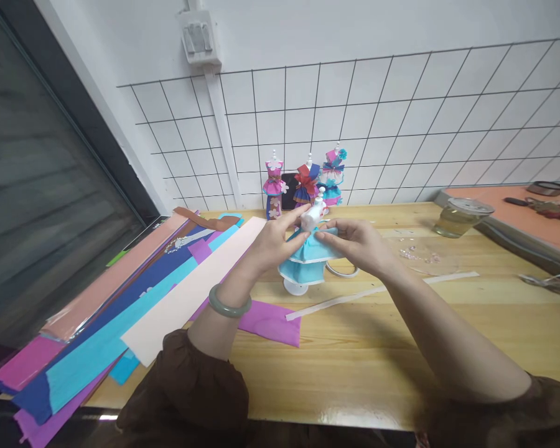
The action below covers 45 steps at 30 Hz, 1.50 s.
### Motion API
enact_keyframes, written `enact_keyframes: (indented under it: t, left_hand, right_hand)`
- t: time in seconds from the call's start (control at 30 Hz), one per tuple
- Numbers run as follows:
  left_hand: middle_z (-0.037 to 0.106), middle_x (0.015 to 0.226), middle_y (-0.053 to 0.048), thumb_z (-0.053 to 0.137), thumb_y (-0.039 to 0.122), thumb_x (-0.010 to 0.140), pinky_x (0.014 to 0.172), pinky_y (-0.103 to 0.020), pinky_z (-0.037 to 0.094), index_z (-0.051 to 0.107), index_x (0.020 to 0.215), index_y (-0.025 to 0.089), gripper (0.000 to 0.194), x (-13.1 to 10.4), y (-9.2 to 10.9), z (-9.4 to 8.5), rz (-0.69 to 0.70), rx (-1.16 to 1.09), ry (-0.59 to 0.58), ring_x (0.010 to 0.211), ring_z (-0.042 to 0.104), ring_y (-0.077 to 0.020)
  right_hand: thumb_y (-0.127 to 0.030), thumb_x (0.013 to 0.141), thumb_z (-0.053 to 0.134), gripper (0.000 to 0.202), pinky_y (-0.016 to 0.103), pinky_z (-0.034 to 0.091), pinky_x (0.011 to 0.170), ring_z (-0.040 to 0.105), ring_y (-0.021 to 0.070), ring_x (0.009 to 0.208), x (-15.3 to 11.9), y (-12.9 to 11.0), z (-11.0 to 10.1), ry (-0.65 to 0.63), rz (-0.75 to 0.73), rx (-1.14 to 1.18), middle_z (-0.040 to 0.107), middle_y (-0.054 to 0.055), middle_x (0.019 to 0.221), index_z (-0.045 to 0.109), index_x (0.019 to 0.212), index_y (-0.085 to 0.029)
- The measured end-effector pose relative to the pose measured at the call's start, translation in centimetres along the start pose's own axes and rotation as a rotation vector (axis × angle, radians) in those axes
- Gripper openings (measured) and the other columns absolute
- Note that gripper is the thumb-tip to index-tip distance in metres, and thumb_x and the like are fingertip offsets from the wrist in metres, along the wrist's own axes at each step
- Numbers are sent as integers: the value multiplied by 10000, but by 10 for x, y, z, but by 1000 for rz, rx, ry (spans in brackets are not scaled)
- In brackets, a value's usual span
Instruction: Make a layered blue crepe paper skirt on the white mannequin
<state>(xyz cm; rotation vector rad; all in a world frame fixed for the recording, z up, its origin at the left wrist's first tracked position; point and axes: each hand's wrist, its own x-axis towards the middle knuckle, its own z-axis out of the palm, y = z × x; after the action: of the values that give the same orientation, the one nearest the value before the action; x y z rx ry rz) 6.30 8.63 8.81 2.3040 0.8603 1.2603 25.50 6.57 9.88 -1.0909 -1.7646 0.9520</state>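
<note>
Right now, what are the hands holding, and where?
A small mannequin: left hand at its white torso, right hand pinching the blue skirt near its top.

Looks like a small craft workspace, whether in a home or a shop impossible to tell. Shown by a wooden table (pixel 354 373) with coloured paper (pixel 121 298) heaped at left, small dressed mannequins (pixel 307 180) along the far wall (pixel 401 124), beads (pixel 420 253) at right.

To the right of the right grip (pixel 358 244), a clear jar (pixel 460 221) stands on the counter (pixel 322 379), beside an orange board (pixel 508 214). Above and left of the left grip (pixel 275 241), a white box (pixel 199 38) is fixed to the wall (pixel 378 28).
</note>
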Motion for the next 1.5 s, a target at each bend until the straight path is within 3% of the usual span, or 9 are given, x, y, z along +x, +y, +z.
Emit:
enact_keyframes:
  t: [0.13,0.33,0.47,0.67,0.9,1.27,1.5]
  left_hand:
    - [524,1323,-61,544,226,824,981,-369,436,400,1354,247,550,0,3,-5,6,23,-45,1147,541,-205]
    - [477,1370,-44,547,223,818,986,-387,422,366,1376,277,589,0,3,-7,-57,-93,-98,1189,499,-225]
    - [469,1377,-43,546,219,817,995,-383,411,368,1375,279,589,0,4,-6,-76,-133,-114,1204,484,-220]
    - [468,1379,-31,553,211,816,997,-371,410,403,1353,286,562,1,5,-4,-71,-174,-94,1204,490,-209]
    - [486,1364,-34,570,206,807,991,-393,414,427,1337,295,556,1,5,-2,-85,-209,-79,1190,508,-222]
    - [543,1304,-49,575,191,797,980,-381,431,447,1324,267,548,0,7,-1,-98,-210,-60,1155,533,-212]
    - [541,1307,-51,569,206,812,983,-369,432,430,1336,257,544,0,10,-1,-129,-205,-70,1168,528,-213]
  right_hand:
    - [-516,731,628,375,241,405,449,544,130,529,-3,-5,-2,-5,-2,-90,630,28,647,678,824,-155]
    - [-507,739,638,350,291,487,622,614,181,706,-3,-3,-3,-86,-93,-57,691,65,812,708,835,-178]
    - [-480,741,649,312,305,501,655,636,195,747,-4,-3,-3,-114,-95,-15,704,60,832,717,841,-193]
    - [-439,710,683,285,296,498,607,634,176,679,-2,-3,2,-23,-21,45,705,49,764,703,822,-177]
    - [-450,673,708,320,276,462,545,587,149,609,2,5,7,31,-43,106,662,40,708,639,791,-160]
    - [-510,621,733,400,273,461,545,584,151,612,4,8,5,-10,-45,100,661,39,719,631,791,-163]
    - [-485,663,713,359,276,465,531,583,156,604,4,10,5,13,-55,83,659,44,710,625,799,-164]
